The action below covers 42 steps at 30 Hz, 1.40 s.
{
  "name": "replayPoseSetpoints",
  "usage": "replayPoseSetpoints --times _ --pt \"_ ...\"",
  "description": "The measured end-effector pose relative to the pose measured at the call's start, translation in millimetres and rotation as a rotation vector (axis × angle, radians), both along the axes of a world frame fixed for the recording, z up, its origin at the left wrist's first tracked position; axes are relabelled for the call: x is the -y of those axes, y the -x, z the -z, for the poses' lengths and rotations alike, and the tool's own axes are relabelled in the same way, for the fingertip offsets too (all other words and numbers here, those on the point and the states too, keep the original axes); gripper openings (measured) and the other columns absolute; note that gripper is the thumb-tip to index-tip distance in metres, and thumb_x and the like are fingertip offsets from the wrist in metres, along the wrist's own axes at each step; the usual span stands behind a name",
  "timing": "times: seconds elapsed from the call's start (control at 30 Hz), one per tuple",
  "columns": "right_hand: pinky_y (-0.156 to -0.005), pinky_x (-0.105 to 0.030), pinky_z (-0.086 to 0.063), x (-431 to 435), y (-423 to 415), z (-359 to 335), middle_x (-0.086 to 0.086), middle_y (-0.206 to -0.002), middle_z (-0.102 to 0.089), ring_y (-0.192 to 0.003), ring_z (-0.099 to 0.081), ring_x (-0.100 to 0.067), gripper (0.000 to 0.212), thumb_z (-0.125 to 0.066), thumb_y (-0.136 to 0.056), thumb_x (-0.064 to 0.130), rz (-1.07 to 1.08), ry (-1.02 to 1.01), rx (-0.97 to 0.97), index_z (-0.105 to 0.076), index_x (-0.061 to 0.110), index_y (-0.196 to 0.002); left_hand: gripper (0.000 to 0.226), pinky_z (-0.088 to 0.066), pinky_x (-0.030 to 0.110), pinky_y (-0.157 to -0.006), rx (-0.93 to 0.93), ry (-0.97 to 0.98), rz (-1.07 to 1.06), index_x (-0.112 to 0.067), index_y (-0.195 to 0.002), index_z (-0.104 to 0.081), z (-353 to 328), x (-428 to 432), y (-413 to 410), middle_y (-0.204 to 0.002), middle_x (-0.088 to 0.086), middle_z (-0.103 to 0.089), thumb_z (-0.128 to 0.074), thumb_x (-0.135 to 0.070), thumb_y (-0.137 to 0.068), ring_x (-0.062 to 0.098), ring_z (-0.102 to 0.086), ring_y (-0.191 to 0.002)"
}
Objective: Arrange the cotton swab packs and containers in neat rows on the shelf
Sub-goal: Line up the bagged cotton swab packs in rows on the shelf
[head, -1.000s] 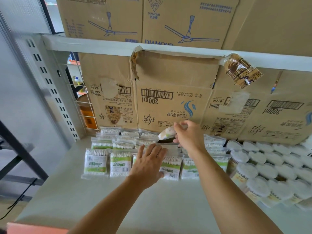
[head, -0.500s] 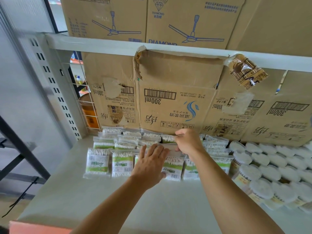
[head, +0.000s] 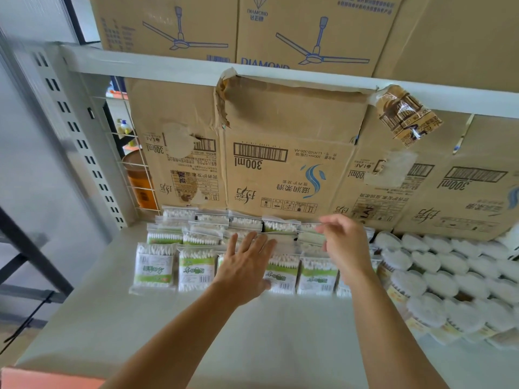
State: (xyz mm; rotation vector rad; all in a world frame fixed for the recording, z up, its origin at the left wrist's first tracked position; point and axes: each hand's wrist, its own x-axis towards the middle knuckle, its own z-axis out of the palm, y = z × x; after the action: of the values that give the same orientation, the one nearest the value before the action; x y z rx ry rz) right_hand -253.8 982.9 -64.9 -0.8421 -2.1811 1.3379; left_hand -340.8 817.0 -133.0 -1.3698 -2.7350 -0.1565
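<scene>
Grey shelf (head: 252, 346) fills the bottom of the view, and its near part is plain and smooth. A pink-orange strip (head: 42, 379) shows at its near left corner. Farther in, cotton swab packs (head: 154, 265) lie in rows from the middle of the shelf to its back edge. They have white tips and green labels. Round containers (head: 438, 276) with white tops stand close together along the right side, just beside the packs. Brown cardboard boxes (head: 280, 169) stand along the back edge, with their print upside down. A grey post (head: 81, 144) with little slots stands at the back left corner, and a wire grid (head: 132, 153) is next to it. Higher up, a white beam (head: 157, 64) carries fan boxes (head: 309, 29). A brown packet (head: 407, 116) hangs from the beam on the right.

The left hand (head: 241, 270) lies flat on the packs in the front row, near the middle of the shelf. Its fingers are straight and spread wide, and it grips nothing. The right hand (head: 346, 245) is a bit farther back, over the second row of packs. Its fingers are loose and a little bent, with the thumb apart from them. It looks blurry, so I cannot tell if its fingertips touch a pack.
</scene>
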Motion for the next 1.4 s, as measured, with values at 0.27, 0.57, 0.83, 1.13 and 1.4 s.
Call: replayPoseSetpoints --times 0.27,0.57,0.83,1.13,1.4 --pt "-0.054 -0.005 -0.037 -2 -43 38 0.009 -0.085 -0.066 -0.073 -0.059 0.002 0.011 -0.06 -0.089 0.011 -0.032 -0.195 0.173 -0.066 0.02 -0.091 0.095 0.009 0.046 -0.114 0.042 -0.02 -0.035 -0.021 -0.151 0.006 -1 -1 0 -0.16 0.003 0.002 -0.056 -0.052 -0.087 0.022 0.005 -0.146" --pt "-0.065 -0.001 -0.041 13 -49 52 0.016 -0.082 -0.062 -0.078 -0.057 0.009 0.018 -0.059 -0.088 0.004 -0.044 -0.182 0.091 -0.069 0.014 -0.1 0.099 0.001 0.049 -0.118 0.102 -0.185 -0.164 -0.018 -0.152 -0.002 -7 21 1 -0.16 0.002 -0.003 -0.059 -0.058 -0.082 0.021 0.003 -0.146" --pt "-0.068 -0.002 -0.041 58 -21 51 0.016 -0.083 -0.062 -0.076 -0.058 0.009 0.018 -0.06 -0.088 0.003 -0.182 -0.222 0.008 -0.07 0.012 -0.1 0.088 0.0 0.049 -0.116 0.052 -0.192 -0.293 -0.021 -0.15 -0.022 -11 81 14 -0.159 0.003 -0.01 -0.061 -0.057 -0.081 0.023 -0.002 -0.147" --pt "-0.081 -0.012 -0.038 101 22 44 0.001 -0.125 -0.06 -0.082 -0.055 0.0 0.037 -0.061 -0.091 0.013 -0.372 -0.366 0.139 -0.058 0.013 -0.128 0.082 -0.019 0.055 -0.113 0.033 -0.204 -0.37 -0.019 -0.142 -0.04 7 134 26 -0.152 0.009 -0.031 -0.076 -0.045 -0.073 0.029 -0.021 -0.143" --pt "-0.079 -0.021 -0.051 115 34 43 0.001 -0.115 -0.067 -0.092 -0.064 -0.011 0.028 -0.059 -0.091 0.013 -0.324 -0.4 0.226 -0.064 0.016 -0.117 0.079 -0.03 0.051 -0.106 -0.038 -0.247 -0.135 -0.02 -0.135 -0.047 9 105 24 -0.144 0.013 -0.042 -0.078 -0.048 -0.068 0.034 -0.038 -0.133"
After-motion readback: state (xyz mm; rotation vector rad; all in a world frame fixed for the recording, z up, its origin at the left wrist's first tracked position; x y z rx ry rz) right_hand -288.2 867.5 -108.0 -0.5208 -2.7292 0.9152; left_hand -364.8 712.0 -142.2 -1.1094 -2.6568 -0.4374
